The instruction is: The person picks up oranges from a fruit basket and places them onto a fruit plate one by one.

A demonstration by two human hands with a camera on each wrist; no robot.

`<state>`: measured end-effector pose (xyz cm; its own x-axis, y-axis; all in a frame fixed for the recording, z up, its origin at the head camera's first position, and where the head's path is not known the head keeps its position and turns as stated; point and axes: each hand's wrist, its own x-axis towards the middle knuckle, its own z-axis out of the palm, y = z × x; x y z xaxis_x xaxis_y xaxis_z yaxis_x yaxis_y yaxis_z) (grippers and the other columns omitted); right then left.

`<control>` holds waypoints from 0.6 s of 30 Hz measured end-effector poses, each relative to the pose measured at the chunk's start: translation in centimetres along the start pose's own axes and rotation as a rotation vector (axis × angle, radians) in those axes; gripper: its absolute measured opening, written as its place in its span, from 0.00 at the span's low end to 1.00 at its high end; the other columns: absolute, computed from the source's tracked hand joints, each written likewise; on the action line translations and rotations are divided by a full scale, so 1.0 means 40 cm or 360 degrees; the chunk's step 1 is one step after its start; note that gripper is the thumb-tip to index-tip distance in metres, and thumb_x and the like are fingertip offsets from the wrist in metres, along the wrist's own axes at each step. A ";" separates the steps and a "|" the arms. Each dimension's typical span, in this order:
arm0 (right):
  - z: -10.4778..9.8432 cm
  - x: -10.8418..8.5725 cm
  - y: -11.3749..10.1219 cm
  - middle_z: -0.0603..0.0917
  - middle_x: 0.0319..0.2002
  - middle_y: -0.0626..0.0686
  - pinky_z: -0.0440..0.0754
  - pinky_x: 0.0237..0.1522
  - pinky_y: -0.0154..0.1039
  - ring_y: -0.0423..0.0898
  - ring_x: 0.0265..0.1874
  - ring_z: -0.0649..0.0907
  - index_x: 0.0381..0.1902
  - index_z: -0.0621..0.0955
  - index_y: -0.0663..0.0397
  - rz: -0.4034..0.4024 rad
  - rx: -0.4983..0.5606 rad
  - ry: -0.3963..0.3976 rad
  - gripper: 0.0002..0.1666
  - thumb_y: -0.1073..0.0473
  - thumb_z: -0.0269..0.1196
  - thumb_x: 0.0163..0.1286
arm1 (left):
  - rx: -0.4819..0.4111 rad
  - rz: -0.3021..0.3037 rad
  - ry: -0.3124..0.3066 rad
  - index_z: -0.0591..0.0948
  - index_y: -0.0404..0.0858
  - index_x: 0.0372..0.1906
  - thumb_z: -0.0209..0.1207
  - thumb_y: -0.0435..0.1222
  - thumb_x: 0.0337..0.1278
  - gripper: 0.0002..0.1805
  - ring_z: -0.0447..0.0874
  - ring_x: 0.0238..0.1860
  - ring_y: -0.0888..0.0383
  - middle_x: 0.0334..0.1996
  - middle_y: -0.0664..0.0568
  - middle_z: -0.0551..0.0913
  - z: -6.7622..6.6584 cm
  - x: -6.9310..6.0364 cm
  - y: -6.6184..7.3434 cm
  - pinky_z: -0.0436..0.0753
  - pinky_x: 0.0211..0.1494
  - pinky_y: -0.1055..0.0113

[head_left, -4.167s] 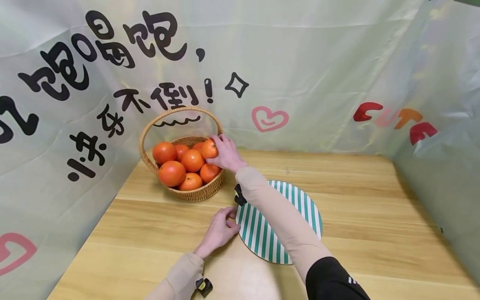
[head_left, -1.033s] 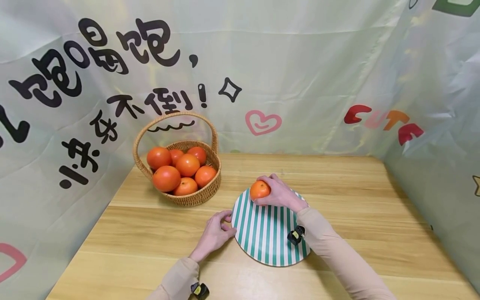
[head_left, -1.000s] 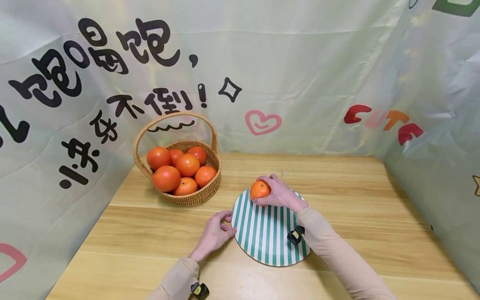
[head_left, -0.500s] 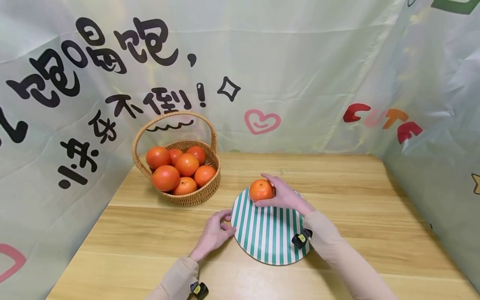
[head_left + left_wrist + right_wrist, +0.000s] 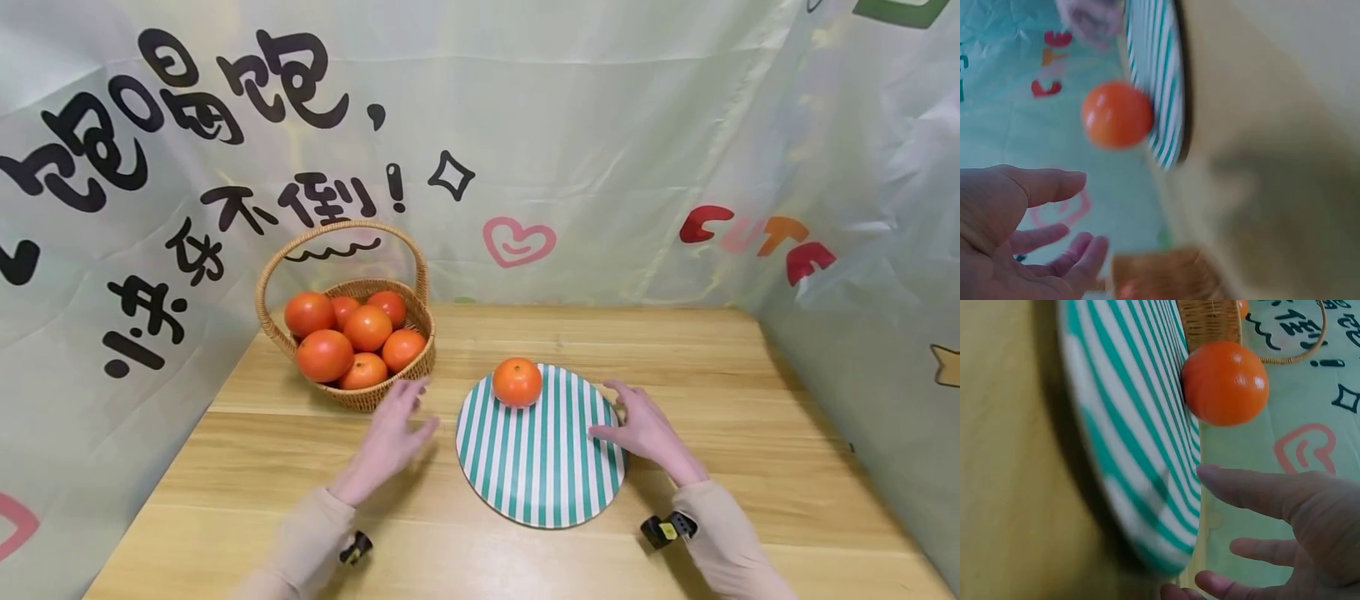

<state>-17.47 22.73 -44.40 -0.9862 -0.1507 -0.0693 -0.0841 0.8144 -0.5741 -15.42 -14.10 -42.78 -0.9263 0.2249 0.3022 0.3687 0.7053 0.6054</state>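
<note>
An orange sits by itself near the far left rim of a round green-and-white striped board. My right hand is at the board's right edge, thumb over the stripes and fingers spread, holding nothing. In the right wrist view the thumb is close to the board's surface; whether it touches cannot be told. My left hand hovers left of the board, just in front of the wicker basket, fingers apart and holding nothing. In the left wrist view its fingers are relaxed and clear of the orange.
Several oranges fill the basket, whose tall arched handle rises at the table's back left. Printed cloth walls enclose the wooden table at the back and both sides.
The right hand has carried an orange from the basket to the board, released it and withdrawn rightward. The left hand has left the board's left edge and moved toward the basket.
</note>
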 end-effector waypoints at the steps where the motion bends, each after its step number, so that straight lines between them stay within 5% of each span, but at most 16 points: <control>1: -0.004 -0.009 0.008 0.75 0.57 0.73 0.80 0.50 0.59 0.64 0.53 0.78 0.72 0.64 0.67 0.0017 -0.0010 -0.0008 0.51 0.50 0.74 0.59 | 0.0074 0.0064 0.0062 0.73 0.31 0.67 0.70 0.28 0.52 0.35 0.80 0.48 0.45 0.50 0.37 0.78 -0.020 0.011 -0.005 0.82 0.53 0.50; 5: -0.011 -0.030 0.025 0.79 0.50 0.69 0.81 0.46 0.54 0.58 0.46 0.79 0.71 0.65 0.68 0.0069 -0.0024 -0.0040 0.51 0.50 0.75 0.58 | 0.0309 0.0235 0.0258 0.74 0.31 0.65 0.72 0.29 0.49 0.34 0.75 0.55 0.38 0.54 0.34 0.76 -0.102 0.056 -0.041 0.79 0.57 0.43; 10: -0.005 -0.036 0.028 0.81 0.40 0.62 0.83 0.32 0.43 0.49 0.31 0.82 0.71 0.64 0.69 0.0166 0.0132 -0.0141 0.48 0.58 0.73 0.60 | 0.0549 0.0207 0.0335 0.74 0.31 0.64 0.74 0.33 0.48 0.36 0.68 0.61 0.33 0.58 0.31 0.72 -0.186 0.096 -0.094 0.73 0.60 0.37; 13: 0.004 -0.036 0.031 0.80 0.36 0.61 0.83 0.25 0.40 0.46 0.23 0.81 0.72 0.62 0.69 0.0217 0.0243 -0.0200 0.45 0.63 0.71 0.62 | 0.0642 0.0128 0.0274 0.73 0.30 0.65 0.75 0.35 0.47 0.38 0.67 0.60 0.29 0.58 0.27 0.70 -0.215 0.110 -0.120 0.68 0.63 0.33; 18: 0.017 -0.036 0.038 0.81 0.35 0.61 0.85 0.23 0.40 0.46 0.23 0.83 0.71 0.63 0.67 0.0266 0.0338 -0.0202 0.43 0.67 0.69 0.63 | 0.0650 -0.0035 0.0038 0.68 0.29 0.67 0.71 0.32 0.48 0.40 0.64 0.59 0.22 0.60 0.23 0.65 -0.247 0.127 -0.143 0.62 0.65 0.30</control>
<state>-16.08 23.80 -45.73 -0.9570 -0.1038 -0.2710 0.1231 0.7005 -0.7030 -21.46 -23.65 -37.43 -0.9299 0.1944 0.3122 0.2834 0.9197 0.2715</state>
